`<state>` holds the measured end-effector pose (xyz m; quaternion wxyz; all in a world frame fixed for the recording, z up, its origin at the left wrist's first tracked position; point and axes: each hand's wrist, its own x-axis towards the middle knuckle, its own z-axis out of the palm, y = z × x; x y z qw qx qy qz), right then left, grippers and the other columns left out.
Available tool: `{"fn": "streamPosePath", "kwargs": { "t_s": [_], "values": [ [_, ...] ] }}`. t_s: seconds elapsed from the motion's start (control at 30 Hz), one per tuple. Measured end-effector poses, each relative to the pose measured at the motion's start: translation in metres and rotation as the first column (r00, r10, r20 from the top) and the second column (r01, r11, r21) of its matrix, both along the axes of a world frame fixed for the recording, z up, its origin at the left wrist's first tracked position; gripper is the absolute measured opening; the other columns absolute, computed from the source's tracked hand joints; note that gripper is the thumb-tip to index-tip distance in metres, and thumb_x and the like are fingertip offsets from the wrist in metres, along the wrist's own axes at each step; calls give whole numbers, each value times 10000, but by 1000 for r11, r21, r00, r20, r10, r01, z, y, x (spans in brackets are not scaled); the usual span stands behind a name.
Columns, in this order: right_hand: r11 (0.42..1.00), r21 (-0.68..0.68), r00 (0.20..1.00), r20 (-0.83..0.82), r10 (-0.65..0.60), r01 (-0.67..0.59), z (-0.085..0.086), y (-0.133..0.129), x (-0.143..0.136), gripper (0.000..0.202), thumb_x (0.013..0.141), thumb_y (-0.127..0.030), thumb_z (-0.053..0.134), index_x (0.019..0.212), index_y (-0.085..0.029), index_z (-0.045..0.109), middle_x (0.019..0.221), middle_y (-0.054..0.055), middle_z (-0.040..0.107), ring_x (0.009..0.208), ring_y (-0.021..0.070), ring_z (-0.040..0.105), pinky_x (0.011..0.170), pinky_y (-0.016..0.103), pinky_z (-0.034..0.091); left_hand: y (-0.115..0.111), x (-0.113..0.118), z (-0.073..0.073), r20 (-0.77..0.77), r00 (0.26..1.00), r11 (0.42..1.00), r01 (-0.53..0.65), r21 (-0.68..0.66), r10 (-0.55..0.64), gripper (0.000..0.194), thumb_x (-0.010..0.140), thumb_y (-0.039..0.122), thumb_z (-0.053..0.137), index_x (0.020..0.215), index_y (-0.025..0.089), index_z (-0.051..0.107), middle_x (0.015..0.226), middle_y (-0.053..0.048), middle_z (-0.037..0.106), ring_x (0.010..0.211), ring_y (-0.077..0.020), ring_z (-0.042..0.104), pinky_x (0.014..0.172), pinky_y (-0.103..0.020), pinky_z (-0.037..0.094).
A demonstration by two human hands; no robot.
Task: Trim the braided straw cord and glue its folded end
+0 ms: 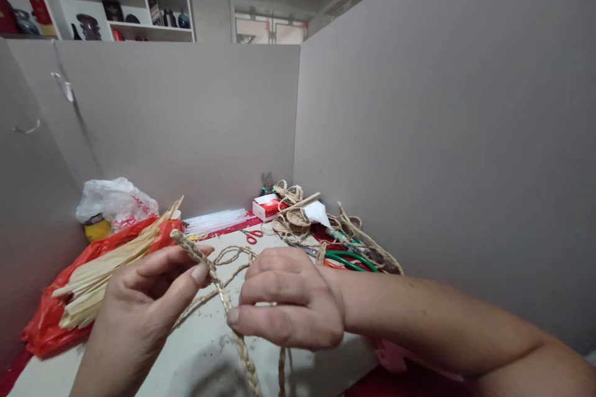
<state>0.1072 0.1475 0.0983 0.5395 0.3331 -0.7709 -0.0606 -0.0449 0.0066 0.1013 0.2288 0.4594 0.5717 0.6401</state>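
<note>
A braided straw cord runs slantwise between my two hands, its blunt end pointing up and away to the left. My left hand pinches it near that end between thumb and fingers. Lower down, my right hand is closed on the same cord, with the thumb lying along it and the other fingers curled. More of the thin braid loops on the white table top behind my hands. A further strand hangs below my right hand; whether it belongs to the same cord, I cannot tell.
On the left, flat straw strips lie on a red plastic bag. Red-handled scissors, a red and white box and white sticks lie further back. Coiled braids and green-handled shears sit at right. Grey panels enclose the table.
</note>
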Motion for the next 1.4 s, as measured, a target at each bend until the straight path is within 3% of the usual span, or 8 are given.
{"fn": "streamPosePath", "kwargs": {
  "t_s": [0.13,0.3,0.8,0.87,1.0,1.13,1.27,1.4],
  "values": [
    [981,-195,996,83,11,5,-1,-2,2,149,896,-139,540,868,-66,667,702,57,655,679,92,607,662,206,532,-2,-2,-1,-267,961,998,-69,14,70,166,742,346,746,904,317,761,824,45,729,746,-156,657,661,-208,526],
    [930,-367,986,165,41,23,-1,-6,3,110,894,-153,560,862,-101,652,752,66,646,697,83,600,686,196,537,-2,-3,-5,-550,827,993,-89,79,118,148,790,315,704,932,330,743,814,71,727,729,-130,650,654,-178,503],
    [841,-541,962,233,140,9,-4,1,-3,102,843,-102,615,940,-135,623,923,68,633,880,110,601,783,255,542,4,-1,-7,-536,836,993,106,-43,-113,191,822,251,669,982,325,743,720,62,691,665,-119,658,626,-171,515],
    [786,-618,949,254,186,11,-8,1,-4,182,824,-117,644,995,-157,595,969,58,640,873,107,606,731,240,539,4,-2,-7,-524,840,990,131,-56,-141,212,835,256,655,1018,321,741,805,43,723,719,-135,680,671,-193,531],
    [589,-808,878,302,371,29,-11,-1,-6,447,767,-81,679,1158,-208,504,1009,21,625,702,50,553,574,174,478,4,0,-4,-565,808,985,155,-72,-168,210,849,255,633,1017,303,750,798,26,732,706,-144,677,650,-206,534],
    [435,-895,768,347,538,100,-9,-2,-7,575,772,-108,675,1289,-220,449,946,8,619,676,42,549,579,174,475,6,8,3,-640,752,987,149,-63,-155,182,844,246,619,939,282,770,729,18,721,623,-139,650,615,-218,529],
    [344,-932,720,315,619,112,-10,0,-8,573,760,-151,707,1284,-196,480,892,-1,595,753,65,596,684,218,528,7,7,2,-577,796,982,130,-134,-184,175,845,280,613,916,291,772,790,-4,742,725,-180,684,668,-251,540],
    [317,-942,699,298,650,107,-12,3,-8,556,775,-170,709,1284,-188,487,889,5,606,767,71,613,699,221,542,5,0,-2,-360,889,945,196,-261,-283,241,822,288,653,1035,322,758,918,-12,760,814,-194,691,736,-271,545]
  ]
}}
